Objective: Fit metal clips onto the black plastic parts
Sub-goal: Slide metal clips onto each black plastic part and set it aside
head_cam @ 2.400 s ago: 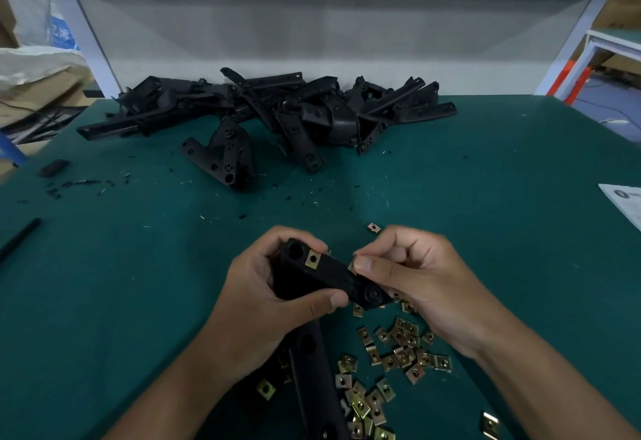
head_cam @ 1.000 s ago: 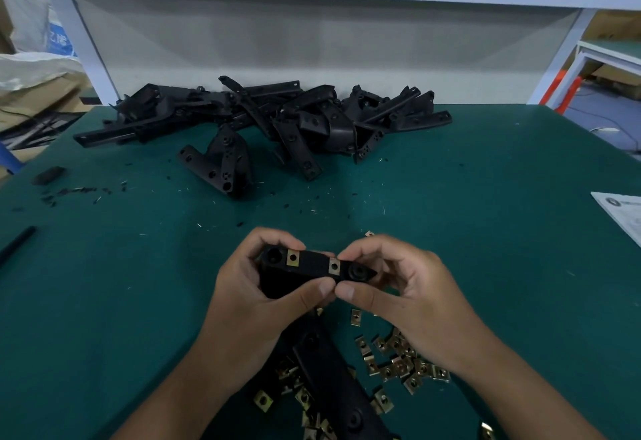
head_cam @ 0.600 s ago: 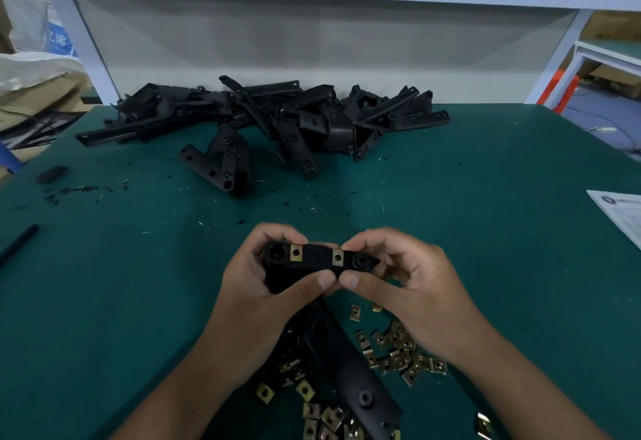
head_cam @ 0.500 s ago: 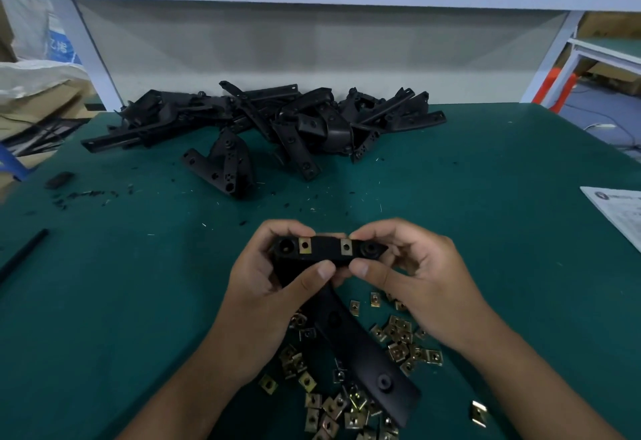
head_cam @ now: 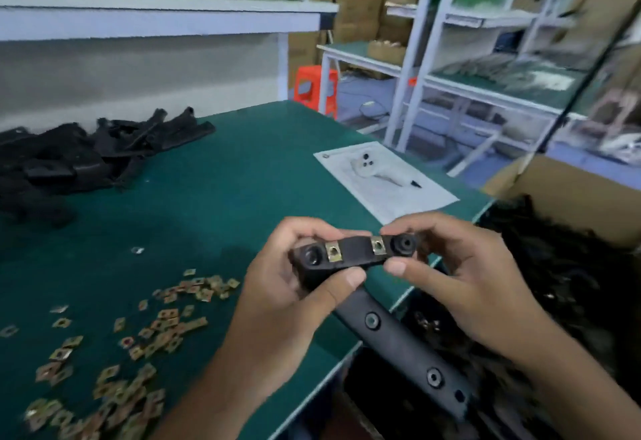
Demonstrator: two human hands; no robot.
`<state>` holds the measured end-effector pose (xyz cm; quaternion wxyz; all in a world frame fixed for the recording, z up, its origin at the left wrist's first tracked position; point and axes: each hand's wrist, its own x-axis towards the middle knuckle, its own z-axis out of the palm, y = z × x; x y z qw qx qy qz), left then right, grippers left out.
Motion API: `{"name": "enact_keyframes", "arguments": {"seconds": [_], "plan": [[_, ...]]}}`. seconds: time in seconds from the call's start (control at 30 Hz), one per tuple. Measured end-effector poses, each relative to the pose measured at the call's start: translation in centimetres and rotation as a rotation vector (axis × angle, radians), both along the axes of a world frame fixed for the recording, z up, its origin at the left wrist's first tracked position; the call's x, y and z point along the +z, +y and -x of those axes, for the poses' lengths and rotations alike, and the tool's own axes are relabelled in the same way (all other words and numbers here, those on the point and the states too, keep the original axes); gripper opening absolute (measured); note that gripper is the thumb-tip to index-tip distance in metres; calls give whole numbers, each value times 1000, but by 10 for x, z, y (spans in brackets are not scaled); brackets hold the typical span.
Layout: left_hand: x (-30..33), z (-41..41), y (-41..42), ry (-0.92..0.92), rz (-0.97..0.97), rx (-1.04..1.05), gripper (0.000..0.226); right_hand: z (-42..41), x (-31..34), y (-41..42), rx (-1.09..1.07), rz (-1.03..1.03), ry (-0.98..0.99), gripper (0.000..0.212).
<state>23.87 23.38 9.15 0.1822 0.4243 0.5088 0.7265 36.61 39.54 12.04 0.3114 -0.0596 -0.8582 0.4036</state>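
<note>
I hold a black plastic part (head_cam: 357, 254) in both hands over the table's right edge. Two brass metal clips (head_cam: 333, 253) sit on its top bar, one near each end. My left hand (head_cam: 288, 287) grips the left end, thumb under the bar. My right hand (head_cam: 461, 266) pinches the right end. The part's long arm (head_cam: 399, 339) hangs down and to the right, past the table edge. Several loose metal clips (head_cam: 149, 328) lie scattered on the green table (head_cam: 208, 196) at lower left. A pile of black plastic parts (head_cam: 86, 158) lies at the far left.
A white instruction sheet (head_cam: 385, 175) lies near the table's right edge. A cardboard box with black parts (head_cam: 569, 283) stands beside the table on the right. White shelving racks (head_cam: 451, 68) and an orange stool (head_cam: 314, 87) stand behind.
The view has swung to the right. Both hands have carried the part from over the clip heap to the table's right edge, above the box. The grip is unchanged.
</note>
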Motion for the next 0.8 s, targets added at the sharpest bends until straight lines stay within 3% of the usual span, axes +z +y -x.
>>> {"name": "enact_keyframes", "arguments": {"seconds": [0.13, 0.33, 0.53, 0.67, 0.8], "plan": [[-14, -63, 64, 68, 103, -235, 37, -100, -4, 38, -168, -76, -146, 27], [-53, -131, 129, 404, 419, -435, 43, -207, -52, 77, -350, -126, -482, 21], [-91, -168, 165, 472, 538, -382, 41, -229, -97, 97, -483, -150, -543, 19], [-100, -169, 166, 632, 660, -357, 62, -227, -116, 108, -632, -142, -606, 26], [-95, -144, 143, 632, 626, -279, 59, -225, -120, 112, -770, -262, -575, 20]]}}
